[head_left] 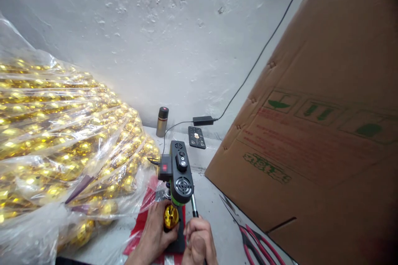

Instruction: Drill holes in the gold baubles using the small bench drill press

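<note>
A small black bench drill press (183, 172), with round vents on top, stands in front of me. Under its head, my left hand (155, 224) has its thumb and fingers around a shiny gold faceted ball (171, 216). The ball rests over the black base (178, 245), and the machine head hides any bit above it. At the machine's right side, my right hand (200, 238) is closed around the lever handle (194, 208), whose metal rod runs up to the head. Red plastic sheeting (138, 228) lies beneath the base.
A clear plastic bag (34, 225) full of gold balls bulges at the left. A large cardboard box (323, 91) leans at the right, with red-handled scissors (256, 242) beside it. Behind the machine are a bottle (162, 122), a phone (196, 137) and a corded power adapter (203, 120).
</note>
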`<state>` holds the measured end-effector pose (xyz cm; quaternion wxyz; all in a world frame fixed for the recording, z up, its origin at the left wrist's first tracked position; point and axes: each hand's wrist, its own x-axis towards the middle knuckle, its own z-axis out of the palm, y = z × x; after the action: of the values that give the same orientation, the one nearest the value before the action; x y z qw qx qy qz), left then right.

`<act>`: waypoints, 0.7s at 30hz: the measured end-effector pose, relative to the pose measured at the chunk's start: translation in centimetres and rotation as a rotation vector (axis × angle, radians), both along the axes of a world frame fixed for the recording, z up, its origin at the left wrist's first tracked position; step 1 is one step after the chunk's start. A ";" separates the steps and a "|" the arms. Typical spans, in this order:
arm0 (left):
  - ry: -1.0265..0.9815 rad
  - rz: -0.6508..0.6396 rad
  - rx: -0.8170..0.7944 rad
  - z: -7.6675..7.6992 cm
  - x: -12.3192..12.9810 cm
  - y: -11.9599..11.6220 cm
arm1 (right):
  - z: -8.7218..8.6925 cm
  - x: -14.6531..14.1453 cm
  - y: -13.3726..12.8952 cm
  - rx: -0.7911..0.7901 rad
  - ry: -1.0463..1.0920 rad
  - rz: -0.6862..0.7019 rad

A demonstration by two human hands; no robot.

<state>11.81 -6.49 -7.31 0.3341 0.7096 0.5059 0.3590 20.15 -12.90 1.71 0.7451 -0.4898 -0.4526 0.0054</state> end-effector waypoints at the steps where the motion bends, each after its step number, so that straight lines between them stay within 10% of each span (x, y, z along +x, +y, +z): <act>1: -0.001 0.000 0.001 0.0 0.0 0.0 | 0.0 0.0 0.0 0.001 0.000 0.000; 21: -0.021 -0.026 0.079 -2.1 0.2 0.4 | -1.9 0.7 2.3 0.209 -0.047 -0.075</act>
<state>11.96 -6.08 -9.38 0.3160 0.7249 0.4784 0.3818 20.85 -10.63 -0.15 0.7808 -0.4261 -0.4496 -0.0810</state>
